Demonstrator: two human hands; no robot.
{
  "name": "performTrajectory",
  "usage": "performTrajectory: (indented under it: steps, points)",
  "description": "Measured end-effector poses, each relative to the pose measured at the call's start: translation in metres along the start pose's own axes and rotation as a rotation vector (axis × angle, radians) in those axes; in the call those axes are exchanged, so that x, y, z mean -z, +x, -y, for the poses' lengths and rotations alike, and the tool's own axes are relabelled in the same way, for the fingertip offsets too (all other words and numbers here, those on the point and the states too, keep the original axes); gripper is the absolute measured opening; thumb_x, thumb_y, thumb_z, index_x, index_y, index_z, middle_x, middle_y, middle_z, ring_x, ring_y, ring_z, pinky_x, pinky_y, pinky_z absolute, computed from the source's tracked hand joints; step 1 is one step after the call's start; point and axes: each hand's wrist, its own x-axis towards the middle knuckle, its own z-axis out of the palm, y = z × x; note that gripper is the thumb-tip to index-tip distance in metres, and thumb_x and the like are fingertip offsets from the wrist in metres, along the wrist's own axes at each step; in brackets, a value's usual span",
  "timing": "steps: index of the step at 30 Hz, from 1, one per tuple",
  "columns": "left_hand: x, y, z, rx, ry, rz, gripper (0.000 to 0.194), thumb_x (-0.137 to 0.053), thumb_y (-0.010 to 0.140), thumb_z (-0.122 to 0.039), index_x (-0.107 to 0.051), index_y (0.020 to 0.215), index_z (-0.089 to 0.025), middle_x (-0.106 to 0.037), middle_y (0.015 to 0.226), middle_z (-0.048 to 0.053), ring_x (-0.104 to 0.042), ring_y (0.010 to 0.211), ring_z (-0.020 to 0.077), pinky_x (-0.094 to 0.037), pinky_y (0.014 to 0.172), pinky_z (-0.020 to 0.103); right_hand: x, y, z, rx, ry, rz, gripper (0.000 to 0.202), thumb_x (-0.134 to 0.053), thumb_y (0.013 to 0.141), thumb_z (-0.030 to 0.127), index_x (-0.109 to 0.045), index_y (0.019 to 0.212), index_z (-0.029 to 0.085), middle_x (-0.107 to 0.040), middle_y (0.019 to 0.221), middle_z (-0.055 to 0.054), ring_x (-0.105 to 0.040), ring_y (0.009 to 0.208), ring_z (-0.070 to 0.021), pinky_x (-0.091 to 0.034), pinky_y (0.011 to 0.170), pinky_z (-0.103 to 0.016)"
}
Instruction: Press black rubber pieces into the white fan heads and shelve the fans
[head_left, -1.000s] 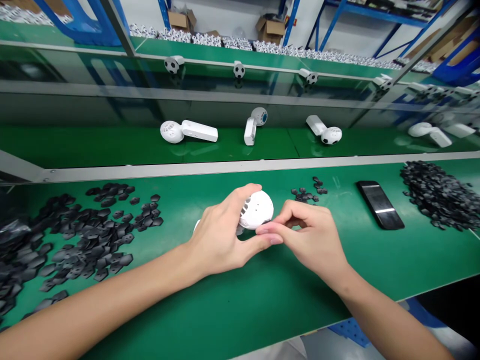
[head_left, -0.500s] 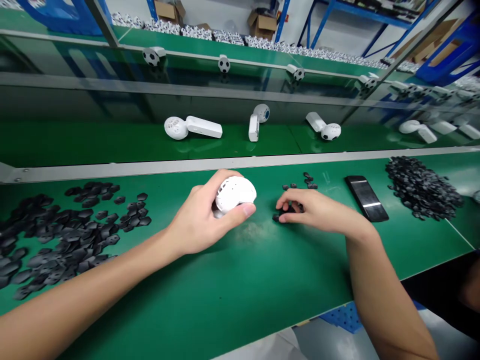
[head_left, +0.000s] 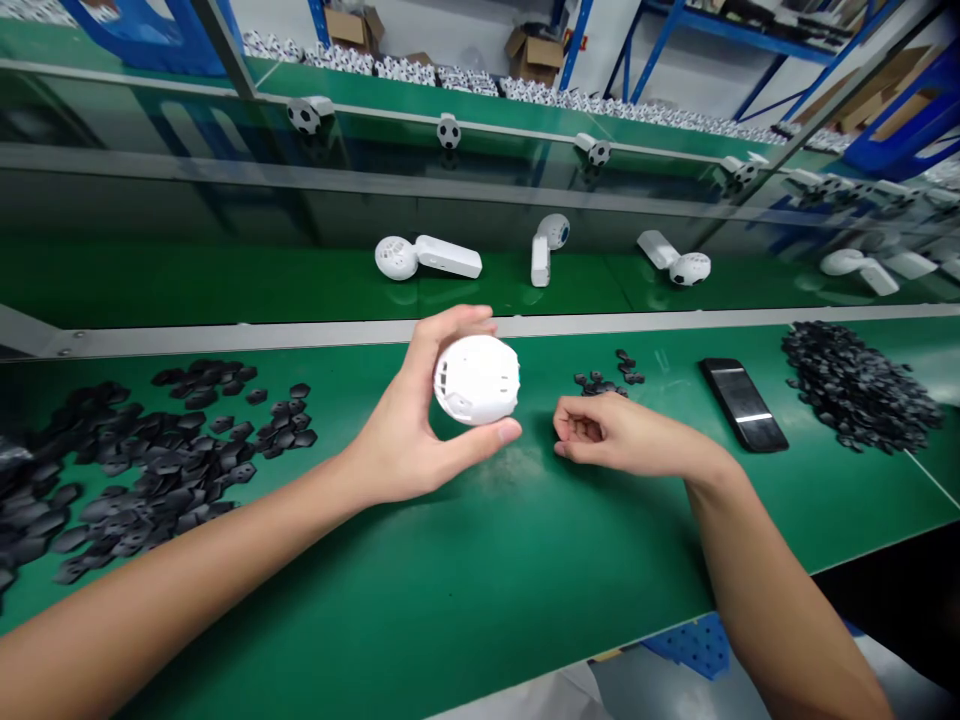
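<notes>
My left hand (head_left: 416, 430) grips a round white plastic housing (head_left: 478, 380) between thumb and fingers, its slotted face turned toward me above the green bench (head_left: 465, 590). To the right, my right hand (head_left: 619, 432) is low over the bench with its fingers curled together; anything inside them is too small or hidden to make out. Just beyond its knuckles is a small cluster of black pieces (head_left: 596, 384), with a few more (head_left: 628, 366) beside it.
Flat black pieces (head_left: 161, 470) spread over the bench's left side. A dark phone (head_left: 744, 403) and a heap of small black parts (head_left: 859, 385) are on the right. White devices (head_left: 448, 256) stand on the shelf behind the metal rail (head_left: 330, 332).
The white housing has turned to show more of its slotted face. My right hand's fingers have closed and moved off the black pieces they were among.
</notes>
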Motion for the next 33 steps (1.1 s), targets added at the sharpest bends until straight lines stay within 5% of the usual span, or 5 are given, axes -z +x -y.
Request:
performTrajectory:
  steps: [3,11,17,28,33]
  points:
    - [0.001,0.002,0.009,-0.113,0.197,0.054,0.073,-0.083,0.088,-0.042,-0.046,0.149,-0.027,-0.051,0.157,0.012,-0.035,0.157,0.0337,-0.029,0.129,0.047,-0.002,-0.001,0.006,0.037,0.158,-0.005,0.018,-0.071,0.095,0.036,-0.073,0.1,0.019,-0.071,0.078,-0.001,-0.063,0.068,-0.014,-0.049,0.062,-0.025]
    - [-0.007,-0.017,0.016,0.198,0.143,0.048,0.077,-0.082,0.086,-0.05,-0.044,0.15,-0.034,-0.058,0.145,0.008,-0.064,0.121,0.0293,-0.054,0.09,0.033,-0.015,-0.008,0.024,0.107,0.468,-0.307,0.021,-0.083,0.09,0.036,-0.085,0.107,0.024,-0.082,0.092,-0.006,-0.08,0.088,-0.0233,-0.067,0.076,-0.03]
    - [-0.021,-0.023,0.015,0.251,0.085,0.043,0.068,-0.077,0.091,-0.034,-0.045,0.151,-0.038,-0.067,0.119,0.001,-0.063,0.085,0.0161,-0.048,0.069,0.024,-0.042,-0.008,0.049,0.174,0.498,-0.553,0.006,-0.086,0.086,0.029,-0.082,0.088,0.024,-0.08,0.081,-0.002,-0.079,0.072,-0.0199,-0.065,0.063,-0.025]
    - [-0.023,-0.027,0.02,0.255,0.214,0.144,0.093,-0.08,0.084,-0.061,-0.028,0.157,-0.037,-0.062,0.136,0.005,-0.066,0.105,0.0247,-0.052,0.082,0.033,-0.057,0.007,0.061,0.186,0.199,-0.71,0.02,-0.085,0.087,0.036,-0.077,0.078,0.021,-0.077,0.076,0.0,-0.07,0.061,-0.0137,-0.057,0.058,-0.025]
    - [-0.025,-0.028,0.022,0.215,0.281,0.086,0.077,-0.076,0.087,-0.065,-0.04,0.149,-0.035,-0.066,0.13,0.003,-0.066,0.103,0.0231,-0.05,0.083,0.033,-0.062,0.01,0.058,0.213,0.142,-0.748,0.019,-0.085,0.088,0.031,-0.078,0.074,0.021,-0.075,0.071,0.002,-0.066,0.059,-0.0109,-0.049,0.055,-0.023]
